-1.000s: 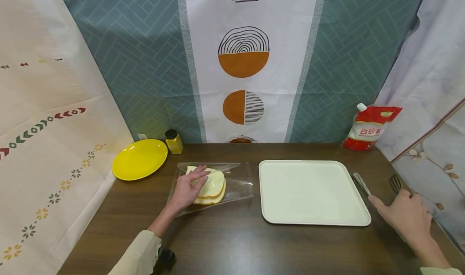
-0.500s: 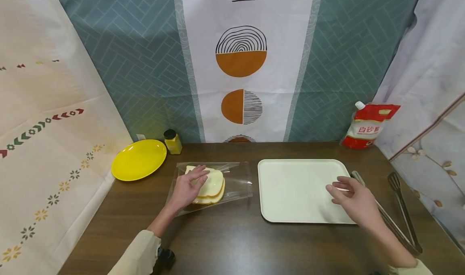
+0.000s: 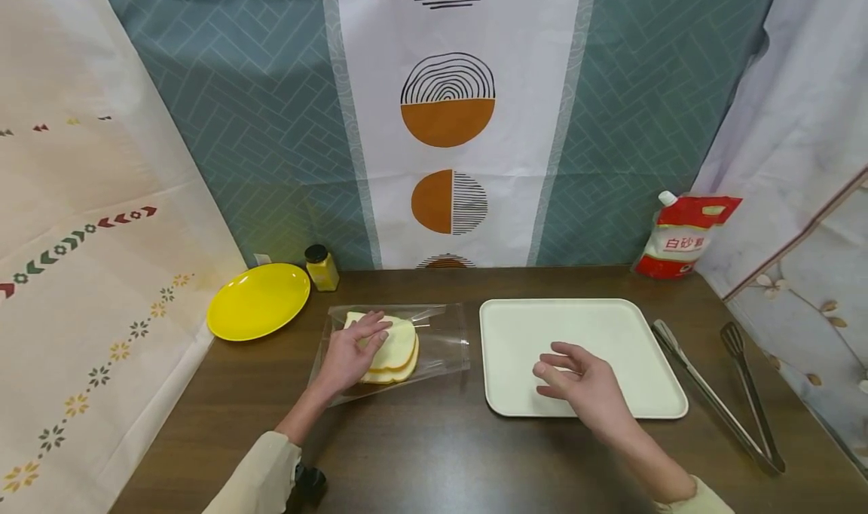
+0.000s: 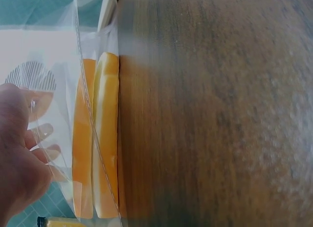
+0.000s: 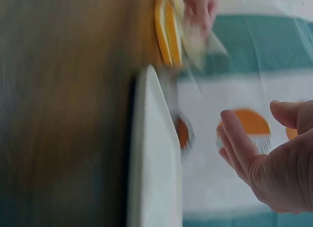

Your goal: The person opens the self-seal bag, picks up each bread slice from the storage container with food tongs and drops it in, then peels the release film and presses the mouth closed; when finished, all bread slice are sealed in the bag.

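Observation:
My left hand [image 3: 353, 353] is over a clear plastic bag [image 3: 444, 341] at the left middle of the table and pinches its raised film. Inside the bag lie two orange-crusted bread slices [image 3: 400, 344], one stacked on the other; their crusts [image 4: 108, 139] show side-on through the film in the left wrist view. Several left fingers appear through the clear film there. Above the near part of a white rectangular tray [image 3: 529, 325] hovers my right hand [image 3: 588, 384], holding nothing, its fingers loosely bent and thumb apart. The right wrist view shows this hand [image 5: 274, 163] beyond the tray's rim.
Metal tongs [image 3: 719, 408] lie spread on the table to the tray's right. A red and white pouch [image 3: 681, 239] with a white cap stands at the back right. At the back left are a yellow oval plate [image 3: 259, 303] and a black-lidded yellow jar [image 3: 322, 269].
My right hand has left the tongs and swung left over the tray. The tongs now lie fully in sight. My left hand and the bag have stayed in place.

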The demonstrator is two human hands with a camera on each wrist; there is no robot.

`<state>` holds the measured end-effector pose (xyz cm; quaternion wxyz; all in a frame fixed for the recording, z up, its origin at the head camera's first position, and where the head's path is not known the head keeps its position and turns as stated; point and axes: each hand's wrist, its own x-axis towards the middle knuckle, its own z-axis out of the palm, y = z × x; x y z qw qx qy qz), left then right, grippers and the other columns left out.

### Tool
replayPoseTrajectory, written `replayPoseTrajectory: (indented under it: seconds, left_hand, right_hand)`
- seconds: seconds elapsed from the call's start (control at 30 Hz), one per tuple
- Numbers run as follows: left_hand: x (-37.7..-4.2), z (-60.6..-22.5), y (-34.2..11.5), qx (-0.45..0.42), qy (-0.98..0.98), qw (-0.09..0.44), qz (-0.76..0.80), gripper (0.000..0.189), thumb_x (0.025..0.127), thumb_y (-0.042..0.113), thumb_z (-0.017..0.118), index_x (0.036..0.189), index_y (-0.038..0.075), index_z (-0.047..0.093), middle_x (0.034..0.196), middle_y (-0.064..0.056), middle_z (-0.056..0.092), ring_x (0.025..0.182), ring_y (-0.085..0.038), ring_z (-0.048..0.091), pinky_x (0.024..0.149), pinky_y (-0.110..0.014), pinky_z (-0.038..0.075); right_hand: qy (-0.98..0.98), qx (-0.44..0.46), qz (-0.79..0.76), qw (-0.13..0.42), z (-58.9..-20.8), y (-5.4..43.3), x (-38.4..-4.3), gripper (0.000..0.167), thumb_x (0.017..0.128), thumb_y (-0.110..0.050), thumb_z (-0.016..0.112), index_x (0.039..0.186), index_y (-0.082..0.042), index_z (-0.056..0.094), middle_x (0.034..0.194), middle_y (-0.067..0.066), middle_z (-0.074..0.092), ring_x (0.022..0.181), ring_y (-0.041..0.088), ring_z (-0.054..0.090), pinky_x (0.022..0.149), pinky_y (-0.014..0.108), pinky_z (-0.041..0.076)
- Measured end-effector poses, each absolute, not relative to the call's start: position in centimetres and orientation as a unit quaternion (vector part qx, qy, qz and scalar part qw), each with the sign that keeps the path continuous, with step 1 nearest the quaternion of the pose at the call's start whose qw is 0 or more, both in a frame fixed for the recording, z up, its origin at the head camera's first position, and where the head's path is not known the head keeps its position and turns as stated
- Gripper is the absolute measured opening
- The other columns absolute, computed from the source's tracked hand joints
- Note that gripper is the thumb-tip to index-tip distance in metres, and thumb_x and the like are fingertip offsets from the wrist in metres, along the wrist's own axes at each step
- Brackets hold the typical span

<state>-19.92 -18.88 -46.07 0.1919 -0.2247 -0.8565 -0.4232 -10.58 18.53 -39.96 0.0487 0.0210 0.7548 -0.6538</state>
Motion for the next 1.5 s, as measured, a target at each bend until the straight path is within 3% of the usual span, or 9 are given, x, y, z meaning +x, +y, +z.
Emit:
replayPoseTrajectory:
  seconds: [0.27, 0.47, 0.6, 0.77, 0.9, 1.03, 1.2, 1.5]
  left_hand:
    - [-19.9, -46.3, -18.9, -0.224, -0.86, 0.182, -0.421, 0.02, 0.091, 0.001, 0.072, 0.11, -0.003, 0.075, 0.123, -0.026, 0.064, 0.123, -0.045, 0.055, 0.104, -0.062, 0.037]
    - [-20.0, -46.4, -18.7, -0.229, -0.86, 0.186, -0.416, 0.021, 0.091, 0.001, 0.072, 0.111, -0.003, 0.075, 0.123, -0.027, 0.064, 0.122, -0.046, 0.055, 0.104, -0.065, 0.035]
    - [-20.1, -46.4, -18.6, -0.228, -0.86, 0.188, -0.415, 0.021, 0.091, 0.001, 0.072, 0.111, -0.003, 0.075, 0.123, -0.027, 0.064, 0.122, -0.046, 0.055, 0.103, -0.066, 0.035]
    - [-19.9, -46.4, -18.6, -0.227, -0.864, 0.187, -0.409, 0.022, 0.091, 0.002, 0.071, 0.112, -0.002, 0.074, 0.124, -0.026, 0.064, 0.123, -0.045, 0.055, 0.104, -0.063, 0.037]
    - [-19.8, -46.3, -18.5, -0.227, -0.865, 0.187, -0.406, 0.022, 0.091, 0.001, 0.071, 0.112, -0.002, 0.074, 0.124, -0.026, 0.064, 0.123, -0.046, 0.055, 0.104, -0.064, 0.036]
    - [-19.8, -46.2, -18.5, -0.224, -0.866, 0.182, -0.409, 0.022, 0.091, 0.002, 0.071, 0.113, -0.002, 0.074, 0.125, -0.026, 0.064, 0.124, -0.046, 0.054, 0.104, -0.066, 0.035]
    - [-19.7, -46.1, -18.4, -0.216, -0.867, 0.174, -0.413, 0.022, 0.092, 0.002, 0.071, 0.113, -0.003, 0.073, 0.126, -0.027, 0.062, 0.125, -0.046, 0.053, 0.105, -0.067, 0.033]
    - [-19.6, -45.7, -18.3, -0.207, -0.871, 0.162, -0.415, 0.025, 0.093, 0.005, 0.07, 0.117, -0.002, 0.072, 0.13, -0.025, 0.061, 0.128, -0.043, 0.051, 0.107, -0.065, 0.031]
  right_hand:
    - [0.669, -0.022, -0.732, 0.13, -42.0, 13.6, -9.5, 0.065, 0.093, -0.008, 0.07, 0.138, 0.023, 0.034, 0.126, 0.036, 0.056, 0.106, 0.041, 0.066, 0.086, 0.047, 0.056]
    - [0.625, -0.024, -0.767, 0.145, -42.7, 9.8, -8.5, 0.069, 0.094, -0.006, 0.068, 0.138, 0.026, 0.026, 0.13, 0.042, 0.049, 0.11, 0.043, 0.063, 0.087, 0.047, 0.055]
    - [0.604, -0.023, -0.783, 0.146, -43.2, 7.6, -8.4, 0.075, 0.095, -0.005, 0.066, 0.138, 0.031, 0.016, 0.135, 0.05, 0.038, 0.114, 0.043, 0.06, 0.087, 0.044, 0.055]
    - [0.586, -0.007, -0.798, 0.138, -44.2, 5.8, -9.0, 0.081, 0.096, -0.006, 0.065, 0.133, 0.036, 0.007, 0.13, 0.049, 0.044, 0.109, 0.037, 0.063, 0.088, 0.043, 0.055]
    - [0.584, 0.014, -0.802, 0.124, -44.9, 4.7, -9.5, 0.07, 0.096, -0.005, 0.063, 0.129, 0.036, 0.017, 0.123, 0.043, 0.054, 0.106, 0.032, 0.064, 0.089, 0.042, 0.054]
    - [0.579, 0.034, -0.807, 0.11, -45.3, 3.9, -10.1, 0.068, 0.097, -0.005, 0.062, 0.13, 0.036, 0.018, 0.128, 0.049, 0.044, 0.115, 0.039, 0.059, 0.094, 0.043, 0.052]
    - [0.558, 0.055, -0.822, 0.099, -45.4, 3.1, -10.6, 0.077, 0.097, -0.003, 0.062, 0.133, 0.036, 0.007, 0.137, 0.055, 0.024, 0.129, 0.05, 0.044, 0.098, 0.045, 0.048]
    - [0.523, 0.095, -0.842, 0.087, -45.8, 1.9, -11.3, 0.073, 0.095, 0.002, 0.064, 0.137, 0.033, 0.013, 0.141, 0.051, 0.025, 0.132, 0.049, 0.042, 0.096, 0.043, 0.05]
